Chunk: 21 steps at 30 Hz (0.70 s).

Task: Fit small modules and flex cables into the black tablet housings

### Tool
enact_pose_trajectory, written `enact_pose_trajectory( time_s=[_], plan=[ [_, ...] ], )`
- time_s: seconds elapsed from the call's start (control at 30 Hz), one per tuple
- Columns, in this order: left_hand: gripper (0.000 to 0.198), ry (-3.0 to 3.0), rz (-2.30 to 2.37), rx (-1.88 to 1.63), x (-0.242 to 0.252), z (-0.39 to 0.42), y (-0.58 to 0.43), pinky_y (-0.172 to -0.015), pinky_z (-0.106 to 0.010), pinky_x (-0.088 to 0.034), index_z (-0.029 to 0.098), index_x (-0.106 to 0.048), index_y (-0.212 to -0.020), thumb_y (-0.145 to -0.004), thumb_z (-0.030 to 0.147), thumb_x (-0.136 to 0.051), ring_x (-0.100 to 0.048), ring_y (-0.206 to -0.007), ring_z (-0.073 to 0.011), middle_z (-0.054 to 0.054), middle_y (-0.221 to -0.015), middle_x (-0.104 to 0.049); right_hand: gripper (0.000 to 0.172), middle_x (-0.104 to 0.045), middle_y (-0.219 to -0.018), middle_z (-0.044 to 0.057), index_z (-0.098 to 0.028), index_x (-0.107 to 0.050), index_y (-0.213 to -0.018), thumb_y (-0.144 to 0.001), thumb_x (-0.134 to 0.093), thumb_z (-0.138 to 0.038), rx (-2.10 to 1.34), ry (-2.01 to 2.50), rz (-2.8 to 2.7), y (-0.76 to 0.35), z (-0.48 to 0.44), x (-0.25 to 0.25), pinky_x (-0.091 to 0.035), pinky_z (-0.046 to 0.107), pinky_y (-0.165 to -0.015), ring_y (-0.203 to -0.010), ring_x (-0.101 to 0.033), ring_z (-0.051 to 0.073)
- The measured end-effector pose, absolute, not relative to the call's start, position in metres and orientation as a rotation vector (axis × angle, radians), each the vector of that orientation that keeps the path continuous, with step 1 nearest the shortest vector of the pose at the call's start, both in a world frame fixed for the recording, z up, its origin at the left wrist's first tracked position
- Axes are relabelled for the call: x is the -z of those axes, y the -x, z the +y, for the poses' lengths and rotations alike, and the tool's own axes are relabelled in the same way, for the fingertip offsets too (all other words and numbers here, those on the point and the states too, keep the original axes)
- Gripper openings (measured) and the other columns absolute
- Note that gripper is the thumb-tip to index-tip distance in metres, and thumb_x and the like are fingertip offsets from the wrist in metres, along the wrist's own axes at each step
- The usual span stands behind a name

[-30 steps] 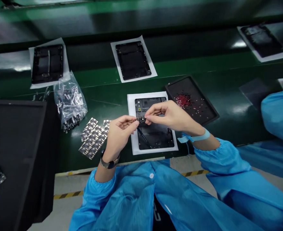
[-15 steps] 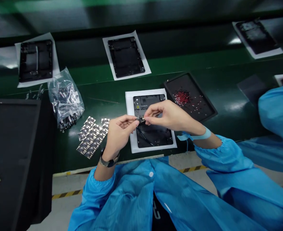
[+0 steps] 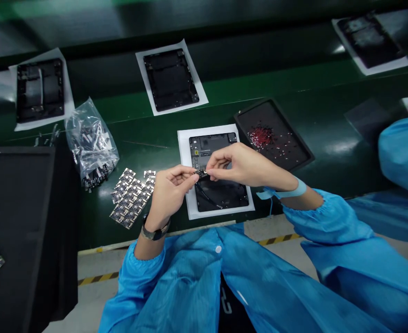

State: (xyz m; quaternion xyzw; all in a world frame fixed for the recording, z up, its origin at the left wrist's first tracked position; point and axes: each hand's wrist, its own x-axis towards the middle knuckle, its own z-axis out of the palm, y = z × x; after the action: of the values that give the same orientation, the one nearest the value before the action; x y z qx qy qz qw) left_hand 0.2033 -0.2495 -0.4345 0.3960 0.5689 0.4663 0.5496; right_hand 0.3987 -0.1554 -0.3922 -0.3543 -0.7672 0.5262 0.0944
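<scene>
Over a black tablet housing (image 3: 222, 196), my left hand (image 3: 171, 187) pinches a small circuit board (image 3: 201, 173) between thumb and fingertips. Thumb and index finger of my right hand (image 3: 238, 164) close on the right end of that same board. What exactly lies between the right fingertips is too small to make out. A dark flat cable (image 3: 208, 198) runs below the board across the housing. White sheeting (image 3: 191, 210) lies under the housing, and my right hand hides part of its middle.
Several loose circuit boards (image 3: 130, 201) lie left, below a clear bag (image 3: 92, 138) of cables. A black tray (image 3: 294, 152) holds small red and black parts. More housings (image 3: 171, 78) lie behind. A co-worker's blue sleeve (image 3: 403, 152) is at right; a large black bin (image 3: 13, 194) stands left.
Both hands keep their pinch over the housing, nearly unmoved. At the back, the left and middle housings have shifted left relative to the bag. The view has moved slightly.
</scene>
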Motion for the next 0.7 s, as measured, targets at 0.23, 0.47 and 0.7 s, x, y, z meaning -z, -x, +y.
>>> enact_pose_trajectory(
  time_s=[0.23,0.47,0.7],
  plan=[
    [0.015,-0.913,1.326,-1.092,0.4370,-0.2466,-0.2047,-0.056,-0.021,-0.049,0.014,-0.078,-0.086,-0.077,0.026,-0.082,-0.058,-0.058,-0.0100,-0.003,-0.071,-0.070,0.008,-0.074,-0.074,0.000,-0.019,-0.075,-0.082,-0.084,-0.068,-0.024,-1.464,1.028,-2.335,-0.4019,-0.1546,0.3959,-0.049,0.027,-0.062,-0.065,-0.068,0.015],
    [0.014,-0.938,1.373,-1.075,0.4376,-0.2483,-0.2064,-0.055,-0.022,-0.048,0.015,-0.078,-0.086,-0.077,0.026,-0.081,-0.057,-0.057,-0.0102,-0.003,-0.070,-0.069,0.010,-0.073,-0.072,-0.001,-0.019,-0.073,-0.083,-0.087,-0.066,-0.024,-1.313,1.026,-2.441,-0.4015,-0.1588,0.3984,-0.047,0.027,-0.064,-0.065,-0.068,0.015],
    [0.016,-0.941,1.320,-1.059,0.4363,-0.2466,-0.2025,-0.053,-0.021,-0.044,0.014,-0.078,-0.084,-0.076,0.027,-0.083,-0.053,-0.056,-0.0093,-0.002,-0.067,-0.066,0.008,-0.077,-0.076,0.001,-0.019,-0.071,-0.084,-0.088,-0.065,-0.022,-1.741,1.019,-2.247,-0.3988,-0.1504,0.4022,-0.054,0.028,-0.068,-0.071,-0.073,0.017]
  ],
)
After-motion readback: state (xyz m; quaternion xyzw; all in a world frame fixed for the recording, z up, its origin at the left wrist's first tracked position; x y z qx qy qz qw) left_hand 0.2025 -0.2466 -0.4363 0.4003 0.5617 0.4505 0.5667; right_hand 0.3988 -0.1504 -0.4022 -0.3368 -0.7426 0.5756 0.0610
